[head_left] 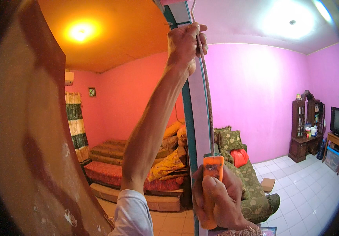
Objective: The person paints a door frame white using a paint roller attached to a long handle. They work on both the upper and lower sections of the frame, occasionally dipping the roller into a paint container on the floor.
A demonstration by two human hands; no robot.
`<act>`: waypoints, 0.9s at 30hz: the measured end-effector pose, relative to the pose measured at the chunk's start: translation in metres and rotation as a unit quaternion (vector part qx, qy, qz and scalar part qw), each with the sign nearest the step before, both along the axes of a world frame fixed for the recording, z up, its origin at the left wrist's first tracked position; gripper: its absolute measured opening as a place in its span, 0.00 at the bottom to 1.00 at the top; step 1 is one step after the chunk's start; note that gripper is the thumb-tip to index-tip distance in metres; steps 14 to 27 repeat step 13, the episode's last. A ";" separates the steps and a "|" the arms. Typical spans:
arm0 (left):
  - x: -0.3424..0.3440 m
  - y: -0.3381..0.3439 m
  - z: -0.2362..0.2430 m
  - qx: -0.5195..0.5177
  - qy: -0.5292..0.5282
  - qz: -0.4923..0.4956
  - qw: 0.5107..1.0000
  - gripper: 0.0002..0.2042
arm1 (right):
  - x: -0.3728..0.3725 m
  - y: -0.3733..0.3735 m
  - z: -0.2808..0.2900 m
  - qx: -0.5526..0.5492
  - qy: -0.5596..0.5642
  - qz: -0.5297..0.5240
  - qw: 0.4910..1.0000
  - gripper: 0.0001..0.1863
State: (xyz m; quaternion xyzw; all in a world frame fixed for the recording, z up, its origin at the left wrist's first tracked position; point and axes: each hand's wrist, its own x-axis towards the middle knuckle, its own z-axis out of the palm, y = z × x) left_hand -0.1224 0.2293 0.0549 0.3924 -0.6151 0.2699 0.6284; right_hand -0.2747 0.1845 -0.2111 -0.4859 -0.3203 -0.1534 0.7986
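Observation:
My left hand (187, 45) is raised high beside the teal and pale door frame (196, 118), fingers closed round a thin brown cord-like strand (206, 82). That strand runs up past the hand and down to an orange block-shaped piece (213, 167) with a dark top end and dark smudges on its face. My right hand (222, 194) grips this orange piece low in front of me, thumb pressed on its front. Its exact kind I cannot make out. The strand looks nearly straight between my hands and bends slightly above the left one.
Left of the frame, stacked mattresses (134, 167) and pillows lie in an orange-lit room; a brown wall-like surface (31, 129) is close. On the right are a green patterned sofa (256, 200), a red bag (239, 157), a dark cabinet (305, 143) and a television (338, 121).

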 end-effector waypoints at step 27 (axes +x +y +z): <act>-0.030 0.014 -0.003 0.024 -0.021 0.006 0.999 0.15 | -0.017 0.001 -0.014 0.003 0.003 0.048 0.999 0.20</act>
